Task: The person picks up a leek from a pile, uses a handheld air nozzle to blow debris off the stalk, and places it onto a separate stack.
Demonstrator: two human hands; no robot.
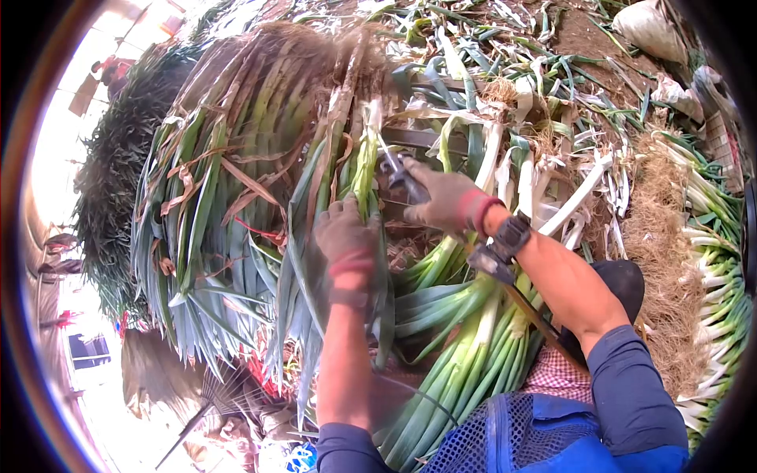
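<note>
My left hand (pixel 347 229), in a grey-brown work glove with a red cuff, is closed around the green part of a leek (pixel 366 162). The leek stands nearly upright in view, its white base at the top. My right hand (pixel 446 199), gloved the same way, grips a dark air blow gun (pixel 400 178) with a thin nozzle pointing at the leek's pale stalk. Left of my left hand lies a thick pile of untrimmed leeks (pixel 229 189) with dry brown leaves and roots at the top. Several cleaner leeks (pixel 465 347) lie across my lap.
Loose leaf scraps (pixel 544 87) cover the brown ground at the upper right. A heap of stringy roots (pixel 658 260) lies right of my arm, beside a row of white-stemmed leeks (pixel 714 292). A pale sack (pixel 651 31) sits at the top right. A hose-like strap (pixel 532 311) runs beneath my right forearm.
</note>
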